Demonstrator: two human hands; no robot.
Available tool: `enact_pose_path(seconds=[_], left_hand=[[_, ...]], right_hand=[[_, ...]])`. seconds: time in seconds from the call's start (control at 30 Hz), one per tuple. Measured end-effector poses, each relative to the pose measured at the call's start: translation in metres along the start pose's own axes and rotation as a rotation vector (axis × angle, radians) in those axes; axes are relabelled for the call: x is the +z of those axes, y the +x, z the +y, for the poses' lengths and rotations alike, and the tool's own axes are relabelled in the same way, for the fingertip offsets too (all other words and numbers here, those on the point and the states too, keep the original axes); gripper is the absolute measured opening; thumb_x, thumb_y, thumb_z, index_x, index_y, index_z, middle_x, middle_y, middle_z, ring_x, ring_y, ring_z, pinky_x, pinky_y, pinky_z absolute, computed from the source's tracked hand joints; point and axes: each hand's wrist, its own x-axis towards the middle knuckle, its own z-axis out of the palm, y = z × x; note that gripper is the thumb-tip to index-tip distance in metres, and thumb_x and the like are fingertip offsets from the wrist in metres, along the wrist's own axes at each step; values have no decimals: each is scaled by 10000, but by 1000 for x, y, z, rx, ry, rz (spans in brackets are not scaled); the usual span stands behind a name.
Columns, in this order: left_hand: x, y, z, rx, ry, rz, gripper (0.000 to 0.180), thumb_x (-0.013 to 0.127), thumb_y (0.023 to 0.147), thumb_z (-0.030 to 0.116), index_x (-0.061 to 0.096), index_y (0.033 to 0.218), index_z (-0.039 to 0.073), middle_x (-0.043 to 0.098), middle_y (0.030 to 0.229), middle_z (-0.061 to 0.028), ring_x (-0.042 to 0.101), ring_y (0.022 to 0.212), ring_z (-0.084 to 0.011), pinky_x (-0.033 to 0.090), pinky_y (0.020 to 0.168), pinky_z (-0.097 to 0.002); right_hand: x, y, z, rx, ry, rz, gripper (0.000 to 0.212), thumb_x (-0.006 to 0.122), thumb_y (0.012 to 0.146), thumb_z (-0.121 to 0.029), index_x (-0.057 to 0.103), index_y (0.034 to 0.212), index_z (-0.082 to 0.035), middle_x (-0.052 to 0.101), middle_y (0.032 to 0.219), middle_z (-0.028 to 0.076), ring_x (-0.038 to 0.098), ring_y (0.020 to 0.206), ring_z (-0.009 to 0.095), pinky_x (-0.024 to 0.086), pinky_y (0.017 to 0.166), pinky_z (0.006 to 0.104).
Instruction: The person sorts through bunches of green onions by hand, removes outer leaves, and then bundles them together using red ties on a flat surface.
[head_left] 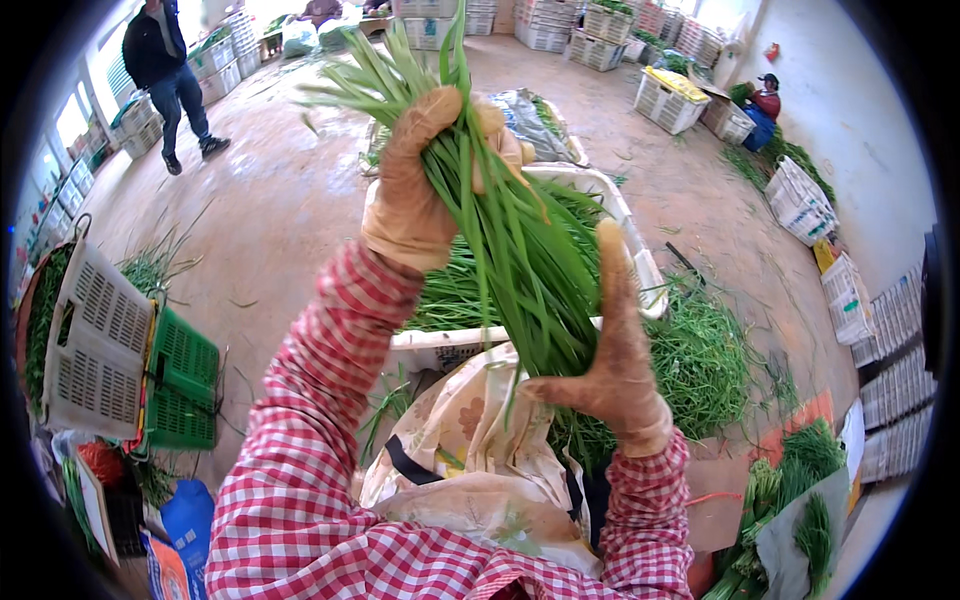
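Observation:
My left hand (pixel 418 175), in a stained tan glove, is closed around a bunch of long, flat green leaves that look like garlic chives (pixel 530 260). The bunch hangs tilted, with its pale stem ends at upper left and its leaf tips toward lower right. My right hand (pixel 615 360), gloved too, is open by those tips, its thumb and fingers spread apart; whether it touches them I cannot tell. Under the bunch stands a white plastic crate (pixel 640 255) holding more loose green leaves (pixel 440 295).
A heap of cut greens (pixel 700 355) lies right of the crate. Tied green bundles (pixel 790 480) are at lower right. A white crate (pixel 100 340) and a green crate (pixel 183 375) stand left. One person (pixel 165 70) stands at far left; another (pixel 768 105) sits at far right.

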Motion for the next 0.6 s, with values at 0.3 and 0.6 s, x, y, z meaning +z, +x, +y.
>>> enact_pose_path(seconds=[0.3,0.6], left_hand=[[-4,-123,-197,-589,-633,298,824,413,791,760,497,1257,84,579,1183,-106,567,1075,-219,474,928,-404],[27,-194,-242,-795,-398,544,498,700,818,367,526,1205,107,626,1082,-64,600,997,-184,492,885,-399]], right_hand=[[-21,-121,48,803,-278,-36,642,736,780,-247,472,1301,21,670,1025,156,650,912,232,500,818,314],[18,-181,57,480,-1161,-351,779,615,815,-260,259,1379,142,453,628,17,485,460,106,425,404,287]])
